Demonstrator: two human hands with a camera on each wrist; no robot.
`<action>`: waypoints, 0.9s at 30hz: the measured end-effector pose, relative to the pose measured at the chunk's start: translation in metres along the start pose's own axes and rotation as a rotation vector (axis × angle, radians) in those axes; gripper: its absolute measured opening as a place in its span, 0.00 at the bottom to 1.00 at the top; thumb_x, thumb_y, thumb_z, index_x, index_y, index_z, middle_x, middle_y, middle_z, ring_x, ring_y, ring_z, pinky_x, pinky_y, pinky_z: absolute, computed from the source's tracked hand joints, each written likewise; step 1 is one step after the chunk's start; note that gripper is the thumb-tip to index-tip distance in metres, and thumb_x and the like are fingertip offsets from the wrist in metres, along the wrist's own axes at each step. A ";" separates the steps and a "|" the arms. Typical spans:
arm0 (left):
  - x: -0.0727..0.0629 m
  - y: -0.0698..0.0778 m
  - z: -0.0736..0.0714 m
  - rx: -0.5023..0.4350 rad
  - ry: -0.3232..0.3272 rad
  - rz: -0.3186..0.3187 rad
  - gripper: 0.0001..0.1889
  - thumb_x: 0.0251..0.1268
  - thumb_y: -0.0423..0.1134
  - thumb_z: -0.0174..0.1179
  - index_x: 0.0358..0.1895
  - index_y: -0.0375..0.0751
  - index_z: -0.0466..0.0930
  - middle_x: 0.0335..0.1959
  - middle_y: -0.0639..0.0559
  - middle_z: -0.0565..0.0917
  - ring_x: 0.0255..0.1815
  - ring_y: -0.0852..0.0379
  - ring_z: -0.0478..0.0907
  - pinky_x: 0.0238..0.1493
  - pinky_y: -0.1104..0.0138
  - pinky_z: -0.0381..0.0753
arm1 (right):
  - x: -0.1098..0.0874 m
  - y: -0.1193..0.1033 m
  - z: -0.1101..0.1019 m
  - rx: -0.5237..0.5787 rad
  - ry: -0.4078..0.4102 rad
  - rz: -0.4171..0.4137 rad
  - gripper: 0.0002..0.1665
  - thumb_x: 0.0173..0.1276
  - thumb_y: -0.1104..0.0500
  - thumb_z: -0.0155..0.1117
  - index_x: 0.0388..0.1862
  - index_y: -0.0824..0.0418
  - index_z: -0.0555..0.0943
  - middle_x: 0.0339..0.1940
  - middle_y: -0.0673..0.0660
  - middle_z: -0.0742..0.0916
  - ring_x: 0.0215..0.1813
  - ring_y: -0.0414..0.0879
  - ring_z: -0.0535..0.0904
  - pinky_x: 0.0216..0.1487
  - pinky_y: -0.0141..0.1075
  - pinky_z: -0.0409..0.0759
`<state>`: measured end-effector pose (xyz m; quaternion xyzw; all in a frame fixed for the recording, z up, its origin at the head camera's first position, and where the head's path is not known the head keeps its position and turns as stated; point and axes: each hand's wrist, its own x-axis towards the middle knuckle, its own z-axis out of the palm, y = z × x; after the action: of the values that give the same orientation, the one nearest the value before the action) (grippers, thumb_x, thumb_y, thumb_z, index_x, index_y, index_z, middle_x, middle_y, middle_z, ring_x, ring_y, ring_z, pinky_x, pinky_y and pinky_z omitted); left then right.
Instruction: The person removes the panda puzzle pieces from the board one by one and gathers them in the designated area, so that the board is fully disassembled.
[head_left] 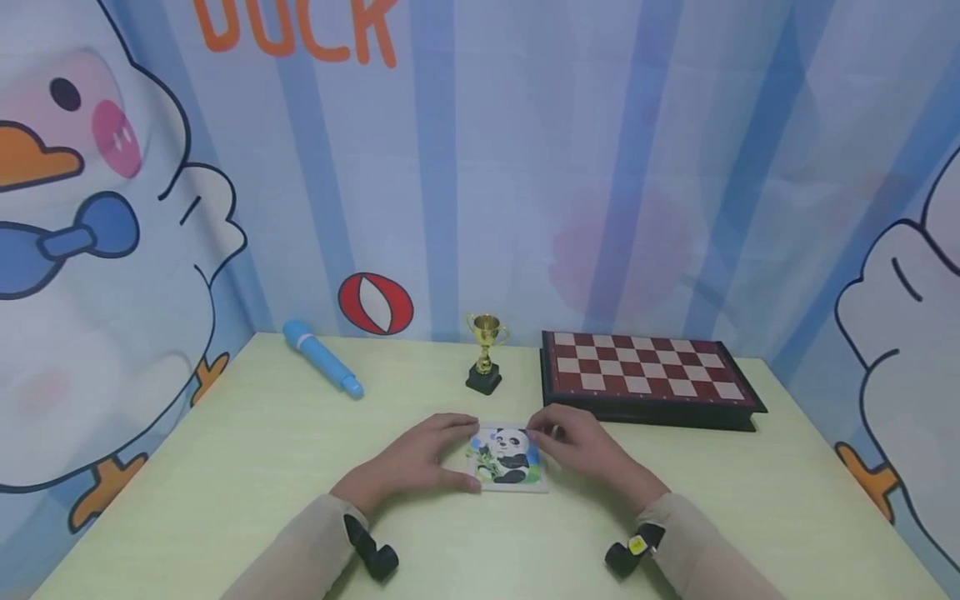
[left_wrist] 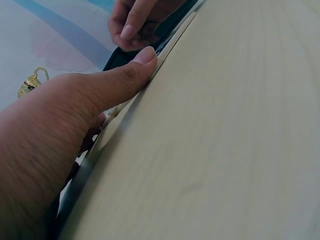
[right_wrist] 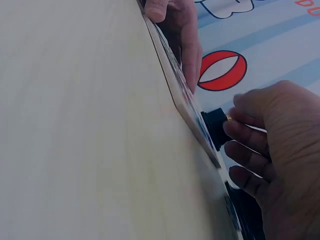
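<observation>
Beige sleeve [head_left: 292, 550] foremost, my left hand [head_left: 416, 457] is gripping the panda picture [head_left: 506, 462] between spread thumb and fingers, wrist angling inward. The picture is lying on the table [head_left: 495, 554], bright-coloured. My right hand [head_left: 581, 442] is holding curled fingers by the upper-right corner; whether pinching anything, I cannot tell.

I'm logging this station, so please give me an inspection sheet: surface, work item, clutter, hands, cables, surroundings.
Surface: pale yellow table.
Work item: panda picture board, between the hands.
Clutter: blue microphone-shaped toy, back left; gold trophy, back centre; checkered board, back right.
Left hand: grips the picture board's left side between thumb and fingers.
Right hand: fingers curled by the picture board's upper right corner; contact unclear.
Cables: nothing seen.
Surroundings: blue-striped backdrop with a cartoon duck.
</observation>
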<state>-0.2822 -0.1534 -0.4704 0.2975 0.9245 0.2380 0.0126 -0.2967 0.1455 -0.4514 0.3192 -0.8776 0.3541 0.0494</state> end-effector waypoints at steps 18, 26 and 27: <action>0.002 -0.007 0.004 0.020 0.001 0.022 0.53 0.49 0.81 0.59 0.76 0.54 0.66 0.76 0.62 0.64 0.77 0.58 0.58 0.76 0.57 0.59 | 0.032 -0.011 0.039 -0.061 -0.065 -0.057 0.05 0.75 0.58 0.62 0.43 0.52 0.85 0.52 0.50 0.83 0.58 0.48 0.76 0.62 0.49 0.77; 0.002 -0.007 0.004 0.022 0.000 0.024 0.53 0.49 0.80 0.59 0.76 0.52 0.66 0.76 0.61 0.65 0.77 0.58 0.58 0.76 0.57 0.59 | 0.032 -0.011 0.039 -0.051 -0.060 -0.048 0.04 0.75 0.58 0.62 0.42 0.51 0.84 0.52 0.50 0.82 0.57 0.46 0.76 0.62 0.48 0.77; 0.002 -0.007 0.004 0.021 -0.001 0.022 0.53 0.49 0.80 0.59 0.76 0.52 0.66 0.76 0.61 0.65 0.77 0.58 0.58 0.76 0.57 0.59 | 0.032 -0.011 0.040 -0.053 -0.060 -0.048 0.04 0.75 0.58 0.62 0.42 0.51 0.84 0.52 0.50 0.82 0.57 0.46 0.76 0.62 0.47 0.77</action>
<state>-0.2873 -0.1555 -0.4766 0.3080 0.9235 0.2284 0.0073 -0.3103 0.0969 -0.4643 0.3494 -0.8798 0.3197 0.0400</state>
